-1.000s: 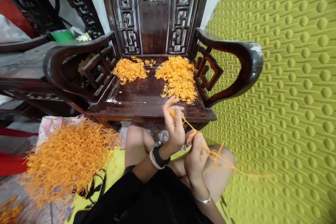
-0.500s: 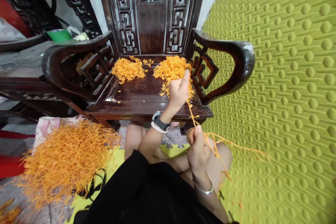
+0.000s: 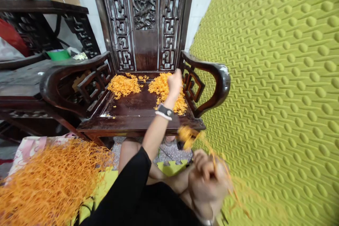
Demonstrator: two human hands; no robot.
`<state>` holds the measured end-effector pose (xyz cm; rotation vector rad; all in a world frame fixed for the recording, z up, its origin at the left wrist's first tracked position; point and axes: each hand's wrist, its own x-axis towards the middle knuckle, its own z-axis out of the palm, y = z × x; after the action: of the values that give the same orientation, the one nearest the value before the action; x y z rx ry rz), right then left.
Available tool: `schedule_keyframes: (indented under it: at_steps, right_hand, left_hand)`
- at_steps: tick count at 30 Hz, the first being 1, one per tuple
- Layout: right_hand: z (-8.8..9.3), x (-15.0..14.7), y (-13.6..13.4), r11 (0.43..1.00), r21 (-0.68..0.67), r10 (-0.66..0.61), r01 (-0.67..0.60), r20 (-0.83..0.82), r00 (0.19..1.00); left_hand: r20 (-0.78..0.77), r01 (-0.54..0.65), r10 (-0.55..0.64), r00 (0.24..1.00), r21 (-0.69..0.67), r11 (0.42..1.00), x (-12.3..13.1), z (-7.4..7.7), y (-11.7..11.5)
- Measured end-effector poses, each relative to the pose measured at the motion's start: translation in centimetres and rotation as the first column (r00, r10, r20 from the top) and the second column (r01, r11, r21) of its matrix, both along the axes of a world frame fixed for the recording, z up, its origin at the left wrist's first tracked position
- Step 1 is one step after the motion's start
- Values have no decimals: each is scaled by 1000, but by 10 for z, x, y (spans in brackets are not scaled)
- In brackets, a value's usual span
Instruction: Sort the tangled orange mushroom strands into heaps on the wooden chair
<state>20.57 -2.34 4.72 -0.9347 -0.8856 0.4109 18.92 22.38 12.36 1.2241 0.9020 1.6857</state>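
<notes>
My right hand (image 3: 208, 176), blurred by motion, is closed round thin orange branching strands (image 3: 231, 189) above my lap. An orange clump (image 3: 187, 137) is at their upper end, and loose ends trail down to the right. My left hand (image 3: 175, 84), wearing a dark wristband, is stretched over the right-hand pile of small orange spidery pieces (image 3: 161, 86) on the wooden chair seat (image 3: 129, 107). Its fingers look curled in; what they hold, if anything, is hidden. A second pile of such pieces (image 3: 123, 85) lies on the seat's left.
Dark carved armrests (image 3: 221, 81) flank the seat. A large heap of orange strands (image 3: 53, 183) lies at lower left, partly over a pink-and-white bag (image 3: 29, 150). A yellow-green bumpy mat (image 3: 278, 95) fills the right. A green container (image 3: 58, 54) stands on the left furniture.
My left hand has parted from the strand and stays over the right pile. My right hand has moved down and slightly right with the strands. The view has tilted up.
</notes>
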Motion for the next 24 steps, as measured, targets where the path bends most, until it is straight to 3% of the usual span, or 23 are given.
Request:
schedule_keyframes:
  at_steps: [3, 5, 7, 9, 13, 14, 16, 18, 21, 22, 24]
  right_hand:
    - [-1, 8, -14, 998, -55, -38, 39, 22, 999]
    - [-1, 13, -9, 995, -91, -42, 43, 13, 999]
    - [0, 14, 2, 995, -102, -15, 12, -25, 1000]
    - [1, 13, 10, 992, -124, 10, -16, -49, 999]
    - [-3, 9, 13, 982, -185, 8, -19, -63, 998]
    - [-5, 9, 14, 983, -184, -3, -11, -72, 997]
    - [-9, 7, 18, 985, -170, -21, 9, -70, 997]
    - [-12, 3, 25, 987, -162, -30, 23, -39, 999]
    - [-17, -6, 33, 989, -146, -21, 24, 26, 999]
    - [-20, -9, 34, 989, -143, -25, 33, 55, 998]
    - [-28, -13, 32, 987, -145, -43, 64, 147, 988]
  left_hand:
    - [-152, -232, 253, 955, 147, 962, -36, 8, 33]
    - [-423, -220, 305, 854, 238, 946, -51, 1, 41]
    - [-663, -125, 235, 711, 209, 970, -55, -13, 41]
    - [-776, -42, 126, 618, 127, 991, -54, -31, 38]
    - [-806, 11, 60, 589, 82, 997, -53, -53, 22]
    - [-782, 26, 55, 620, 91, 996, -54, -54, 13]
    - [-638, 97, -18, 770, 89, 991, -58, -52, -15]
    - [-328, 220, -191, 925, 52, 974, -61, -48, -54]
    - [-2, 349, -349, 937, 9, 937, -55, -44, -113]
    - [76, 347, -346, 935, 8, 938, -51, -44, -127]
    - [182, 239, -231, 956, -21, 971, -43, -46, -140]
